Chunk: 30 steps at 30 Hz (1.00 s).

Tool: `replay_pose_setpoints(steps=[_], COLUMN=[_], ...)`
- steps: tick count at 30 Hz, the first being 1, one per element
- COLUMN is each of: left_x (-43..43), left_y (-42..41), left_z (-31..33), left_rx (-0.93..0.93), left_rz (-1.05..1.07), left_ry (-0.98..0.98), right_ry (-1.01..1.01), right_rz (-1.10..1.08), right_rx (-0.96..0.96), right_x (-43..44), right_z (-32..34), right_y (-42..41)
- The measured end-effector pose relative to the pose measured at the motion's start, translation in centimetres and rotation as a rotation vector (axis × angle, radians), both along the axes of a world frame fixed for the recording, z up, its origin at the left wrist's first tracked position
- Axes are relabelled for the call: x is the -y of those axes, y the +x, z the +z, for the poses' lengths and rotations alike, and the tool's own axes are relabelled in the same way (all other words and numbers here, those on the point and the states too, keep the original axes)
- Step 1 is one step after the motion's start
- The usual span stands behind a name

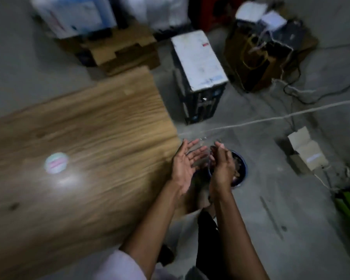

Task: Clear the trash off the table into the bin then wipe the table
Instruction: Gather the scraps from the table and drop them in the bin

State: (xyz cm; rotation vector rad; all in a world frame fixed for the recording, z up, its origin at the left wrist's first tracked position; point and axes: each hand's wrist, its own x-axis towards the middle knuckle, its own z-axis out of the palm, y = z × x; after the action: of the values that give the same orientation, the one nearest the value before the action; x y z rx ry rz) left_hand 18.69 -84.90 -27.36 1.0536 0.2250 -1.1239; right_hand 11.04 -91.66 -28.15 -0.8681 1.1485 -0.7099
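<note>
A blue-rimmed bin (243, 167) stands on the floor just past the right end of the wooden table (85, 150); trash shows inside it. Both my hands hover over the bin, palms facing each other. My left hand (185, 166) is open with fingers spread, beside the table's corner. My right hand (222, 168) is open too, directly over the bin's mouth. A blurred clear piece (198, 156) sits between the palms; I cannot tell whether either hand touches it. A round white sticker-like disc (56, 163) lies on the tabletop at the left.
A dark computer tower (200, 77) stands on the floor beyond the table. Cardboard boxes (119, 51) and a brown bag with cables (261, 55) crowd the back. A white cable (271, 119) crosses the floor. A small open carton (305, 150) sits at the right.
</note>
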Motion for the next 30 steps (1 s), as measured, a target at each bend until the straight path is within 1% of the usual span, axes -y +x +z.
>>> replay_pose_setpoints(steps=[3,6,8,10,13,16,19,21,23,25,28,30], left_x=[-9.7,-18.7,-24.0,-28.3,-32.8,-35.6,-37.8,-39.1,-40.4,-42.2,-45.3,-47.4], left_y=[3.1,5.3,6.4,7.2,7.9,8.1,8.1,8.3,8.8,10.1,12.7,14.5], left_z=[4.6,7.5,8.8,9.4,9.9,8.8,6.7,5.4,4.3,3.1,1.2,0.1], left_rx=[0.086,0.199,0.247,0.273,0.311,0.328,0.332,0.306,0.319,0.389,0.530,0.612], left_rz=[0.125,0.240,0.334,0.428,0.535,0.657,0.733,0.728,0.699,0.640,0.461,0.380], left_ry=[0.007,0.115,0.196,0.254,0.354,0.446,0.528,0.583,0.676,0.811,1.000,1.092], right_ry=[-0.084,-0.120,-0.184,-0.271,-0.341,-0.338,-0.368,-0.403,-0.418,-0.428,-0.453,-0.442], right_rz=[0.182,0.445,0.626,0.768,0.913,1.009,1.046,1.086,1.111,1.095,1.039,0.978], right_rx=[0.061,0.095,0.103,0.101,0.095,0.072,0.037,-0.015,-0.103,-0.181,-0.315,-0.400], right_x=[-9.1,-17.3,-21.1,-23.8,-26.3,-27.9,-29.3,-30.4,-31.2,-31.9,-32.6,-33.7], right_z=[5.2,7.8,8.7,9.1,9.1,8.1,6.7,5.8,4.6,3.1,1.2,0.3], right_y=[3.5,7.3,9.5,11.4,13.8,15.9,17.1,17.2,17.2,17.5,18.8,19.6])
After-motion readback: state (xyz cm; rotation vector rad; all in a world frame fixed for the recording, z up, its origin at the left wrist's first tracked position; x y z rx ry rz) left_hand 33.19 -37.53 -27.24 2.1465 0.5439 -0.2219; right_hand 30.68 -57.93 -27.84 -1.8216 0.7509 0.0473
